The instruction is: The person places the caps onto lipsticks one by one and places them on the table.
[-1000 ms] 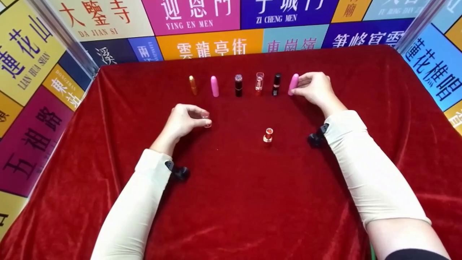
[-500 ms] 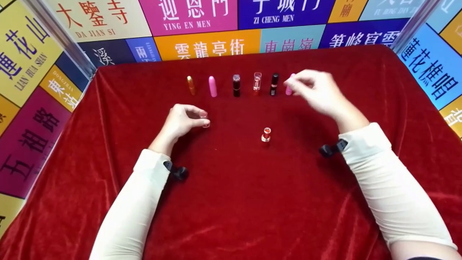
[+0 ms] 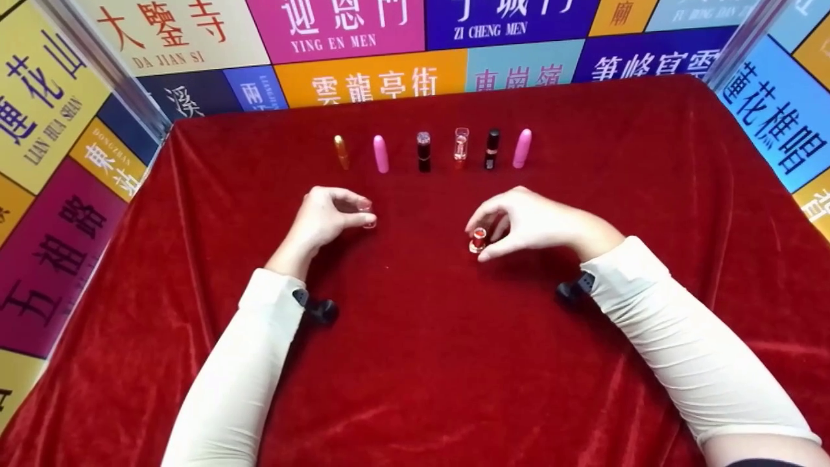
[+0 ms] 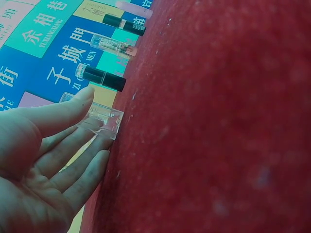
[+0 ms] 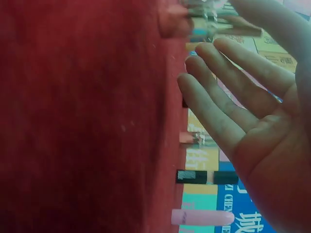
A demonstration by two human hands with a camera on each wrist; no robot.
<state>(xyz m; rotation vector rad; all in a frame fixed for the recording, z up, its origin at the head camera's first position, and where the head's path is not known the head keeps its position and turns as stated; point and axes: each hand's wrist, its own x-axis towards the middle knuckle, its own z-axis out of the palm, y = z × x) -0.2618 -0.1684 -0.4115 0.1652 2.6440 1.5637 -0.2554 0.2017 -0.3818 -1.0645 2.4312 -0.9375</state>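
Note:
In the head view, my left hand (image 3: pixel 332 213) pinches a small clear cap (image 3: pixel 368 219) between thumb and fingers, low over the cloth. The left wrist view shows this transparent cap (image 4: pixel 104 121) with its lower edge close to the red cloth. My right hand (image 3: pixel 528 220) is around an uncapped lipstick (image 3: pixel 478 240) with a red bullet and clear base, which stands upright. Its thumb and fingers lie on either side of the lipstick; the fingers of the right hand (image 5: pixel 243 97) are fairly straight in the right wrist view, where the lipstick (image 5: pixel 194 22) is blurred.
Behind the hands stands a row of capped lipsticks: gold (image 3: pixel 342 152), pink (image 3: pixel 380 154), black with a glittery top (image 3: pixel 423 152), clear and red (image 3: pixel 461 148), black (image 3: pixel 492 149) and pink (image 3: pixel 522 148). A red velvet cloth (image 3: pixel 415 350) covers the table; printed panels (image 3: pixel 356 81) surround it.
My right hand has let go of the pink lipstick at the right end of the row and come forward and left to the uncapped lipstick. The left hand keeps its hold on the clear cap.

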